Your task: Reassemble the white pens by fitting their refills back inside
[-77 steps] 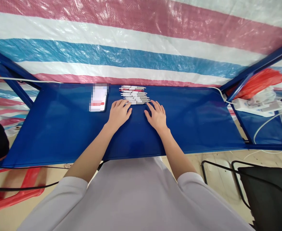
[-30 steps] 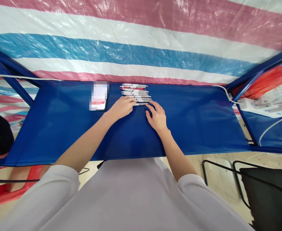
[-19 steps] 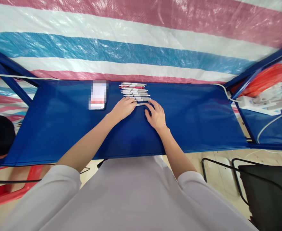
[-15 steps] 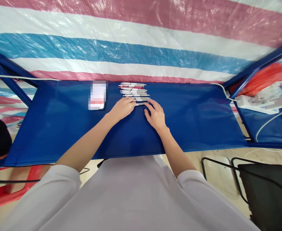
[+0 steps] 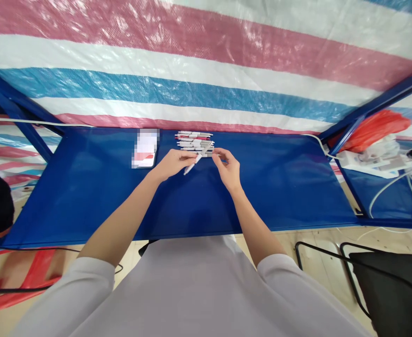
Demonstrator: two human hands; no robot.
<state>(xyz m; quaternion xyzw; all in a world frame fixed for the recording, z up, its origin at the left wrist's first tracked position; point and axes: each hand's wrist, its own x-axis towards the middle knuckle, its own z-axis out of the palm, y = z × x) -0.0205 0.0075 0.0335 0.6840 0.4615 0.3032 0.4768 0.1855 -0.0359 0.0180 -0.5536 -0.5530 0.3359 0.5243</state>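
Observation:
A white pen [image 5: 199, 157] is pinched in the fingers of my left hand [image 5: 173, 164], slanting up to the right above the blue table [image 5: 279, 182]. Beyond it lie several white and grey pens [image 5: 192, 144] side by side in a stack of rows, one of them red [image 5: 194, 138]. My right hand [image 5: 227, 169] is just right of the held pen and the row's right ends, its thumb and index finger bent close together; whether they touch a pen is too small to tell.
A phone [image 5: 146, 152], partly pixelated, lies left of the pens. Striped sheeting [image 5: 206, 84] hangs behind the table. On the right are a red bag [image 5: 378, 128], a power strip [image 5: 364, 164] and white cables. A dark chair [image 5: 392, 285] stands at lower right.
My left hand has lifted a pen from the near side of the row and tilted it. My right hand's fingers have drawn closer together. The camera view has tipped slightly up.

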